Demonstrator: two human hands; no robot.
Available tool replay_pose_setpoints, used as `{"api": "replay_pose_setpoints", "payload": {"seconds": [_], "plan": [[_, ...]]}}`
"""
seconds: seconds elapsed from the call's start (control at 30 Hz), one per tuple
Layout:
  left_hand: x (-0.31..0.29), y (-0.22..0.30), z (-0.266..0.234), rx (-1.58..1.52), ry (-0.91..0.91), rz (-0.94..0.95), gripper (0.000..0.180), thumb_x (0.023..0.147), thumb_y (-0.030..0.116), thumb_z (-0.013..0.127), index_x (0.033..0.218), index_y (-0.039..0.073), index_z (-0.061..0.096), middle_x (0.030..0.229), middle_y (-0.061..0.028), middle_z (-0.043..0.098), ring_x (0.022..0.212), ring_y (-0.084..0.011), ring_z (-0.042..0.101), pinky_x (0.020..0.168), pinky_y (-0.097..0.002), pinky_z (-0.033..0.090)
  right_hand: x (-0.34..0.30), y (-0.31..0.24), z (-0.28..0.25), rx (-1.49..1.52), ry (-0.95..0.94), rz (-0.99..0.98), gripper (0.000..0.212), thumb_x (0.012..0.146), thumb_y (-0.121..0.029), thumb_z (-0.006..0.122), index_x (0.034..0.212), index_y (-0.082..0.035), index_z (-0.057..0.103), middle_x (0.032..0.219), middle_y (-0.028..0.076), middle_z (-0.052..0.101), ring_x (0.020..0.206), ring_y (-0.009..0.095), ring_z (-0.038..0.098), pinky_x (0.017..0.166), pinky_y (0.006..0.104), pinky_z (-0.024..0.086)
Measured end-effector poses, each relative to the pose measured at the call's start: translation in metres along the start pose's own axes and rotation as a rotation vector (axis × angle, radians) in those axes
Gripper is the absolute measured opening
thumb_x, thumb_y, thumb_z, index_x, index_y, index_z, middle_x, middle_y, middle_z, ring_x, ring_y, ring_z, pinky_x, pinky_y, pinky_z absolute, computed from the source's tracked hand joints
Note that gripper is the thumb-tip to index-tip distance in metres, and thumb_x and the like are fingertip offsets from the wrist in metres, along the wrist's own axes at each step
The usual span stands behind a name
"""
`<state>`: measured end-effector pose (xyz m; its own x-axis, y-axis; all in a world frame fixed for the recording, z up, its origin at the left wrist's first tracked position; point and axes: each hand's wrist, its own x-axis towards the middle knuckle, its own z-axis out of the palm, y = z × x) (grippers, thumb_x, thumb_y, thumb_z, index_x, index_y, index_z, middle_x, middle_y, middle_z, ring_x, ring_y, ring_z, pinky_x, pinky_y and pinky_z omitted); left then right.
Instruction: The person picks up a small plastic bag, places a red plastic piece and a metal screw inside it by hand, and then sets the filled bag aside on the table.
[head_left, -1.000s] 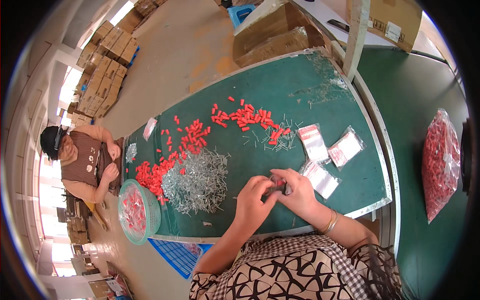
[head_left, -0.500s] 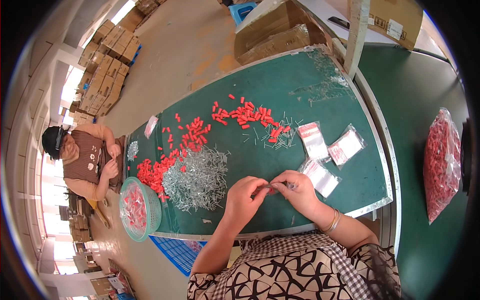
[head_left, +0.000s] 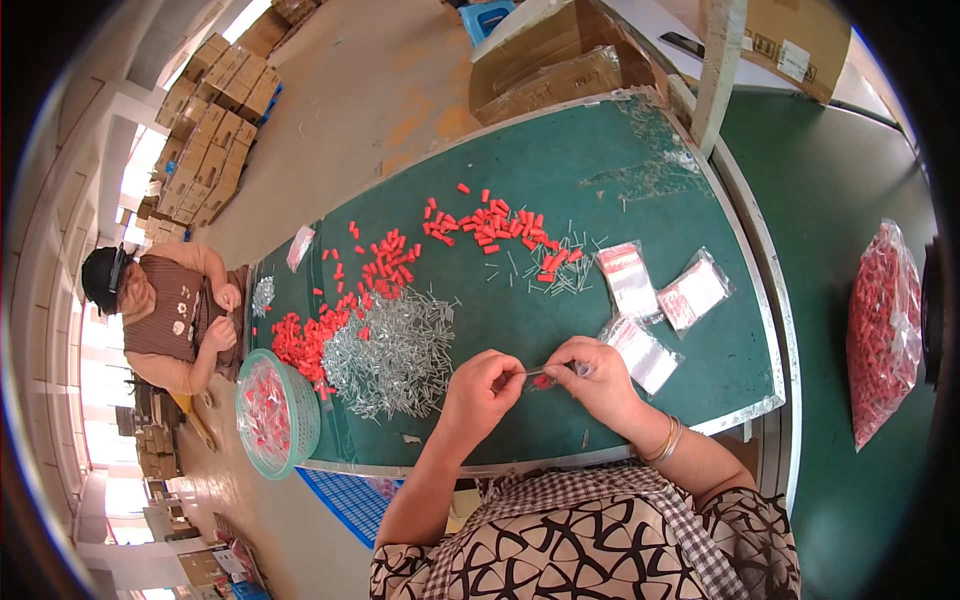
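Note:
In front of my chest, over the near edge of the green table (head_left: 540, 430), both hands pinch a small clear plastic bag (head_left: 541, 381) with something red showing in it. My left hand (head_left: 482, 392) grips one end of its thin upper edge between thumb and forefinger. The thumb and fingers of my right hand (head_left: 595, 382) close on the other end, with crumpled clear plastic showing by the fingers. Left of my hands lies a heap of silvery screws (head_left: 390, 355), bordered by red plastic wall plugs (head_left: 300, 345). Stacks of flat clear bags (head_left: 642, 355) lie just beyond my right hand.
More red plugs (head_left: 495, 225) and loose screws (head_left: 575, 275) lie farther back. A green basket (head_left: 308, 410) holding filled bags stands at the left edge. A large bag of red plugs (head_left: 884, 335) rests on the right-hand surface. Another person (head_left: 185, 310) works at the far left.
My left hand has drawn slightly away from the right, so the gap between the fingertips is wider and the bag's edge shows stretched between them. The right hand has hardly moved.

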<state>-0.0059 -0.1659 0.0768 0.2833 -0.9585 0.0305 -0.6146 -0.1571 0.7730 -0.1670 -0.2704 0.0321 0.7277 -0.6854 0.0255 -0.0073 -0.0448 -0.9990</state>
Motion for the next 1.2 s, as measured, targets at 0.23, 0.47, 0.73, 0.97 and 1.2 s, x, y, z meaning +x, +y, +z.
{"api": "replay_pose_setpoints", "payload": {"seconds": [0.23, 0.47, 0.73, 0.97, 1.2], "plan": [[-0.003, -0.003, -0.004, -0.047, 0.005, -0.033, 0.007, 0.079, 0.000, 0.065, 0.083, 0.001, 0.061, 0.075, -0.0042, 0.057, 0.062, -0.0130, 0.054, 0.056, -0.0256, 0.043, 0.003, 0.004, 0.005, 0.049, -0.007, 0.051, 0.004, 0.081, -0.005, 0.069, 0.083, -0.003, 0.068, 0.081, 0.008, 0.062, 0.078, 0.021, 0.061, 0.069, 0.0307, 0.047], [-0.012, -0.014, -0.005, -0.050, -0.017, 0.012, 0.006, 0.080, 0.002, 0.065, 0.086, 0.002, 0.062, 0.076, -0.0062, 0.057, 0.064, -0.0137, 0.057, 0.059, -0.0269, 0.045, 0.000, 0.006, 0.008, -0.002, -0.074, -0.081, 0.004, 0.081, -0.003, 0.068, 0.084, -0.002, 0.068, 0.080, 0.006, 0.063, 0.067, 0.018, 0.060, 0.059, 0.0282, 0.048], [-0.087, -0.080, -0.109, -0.658, 1.073, -0.063, 0.006, 0.086, 0.004, 0.061, 0.091, 0.003, 0.062, 0.077, -0.0038, 0.062, 0.066, -0.0088, 0.056, 0.062, -0.0230, 0.046, -0.002, 0.022, 0.001, 0.784, -0.198, 0.304, 0.016, 0.094, -0.010, 0.056, 0.107, -0.001, 0.060, 0.067, -0.002, 0.051, 0.052, 0.004, 0.042, 0.048, 0.0198, 0.033], [-0.096, -0.102, -0.091, -1.084, 1.117, -0.241, 0.012, 0.089, 0.011, 0.060, 0.100, 0.004, 0.061, 0.082, -0.0064, 0.062, 0.067, -0.0129, 0.058, 0.059, -0.0255, 0.049, 0.003, 0.026, 0.011, 1.016, -0.263, 0.404, 0.035, 0.092, -0.004, 0.055, 0.126, -0.001, 0.052, 0.099, 0.009, 0.062, 0.075, 0.013, 0.055, 0.070, 0.0293, 0.047], [-0.036, -0.040, 0.028, -0.775, 0.168, -0.360, 0.019, 0.090, 0.008, 0.062, 0.106, 0.000, 0.060, 0.086, -0.0018, 0.063, 0.072, -0.0070, 0.056, 0.064, -0.0224, 0.045, 0.006, 0.034, 0.013, 1.049, -0.109, 0.377, 0.043, 0.089, -0.005, 0.058, 0.131, -0.002, 0.047, 0.117, 0.014, 0.061, 0.106, 0.024, 0.059, 0.094, 0.0399, 0.048]]}}
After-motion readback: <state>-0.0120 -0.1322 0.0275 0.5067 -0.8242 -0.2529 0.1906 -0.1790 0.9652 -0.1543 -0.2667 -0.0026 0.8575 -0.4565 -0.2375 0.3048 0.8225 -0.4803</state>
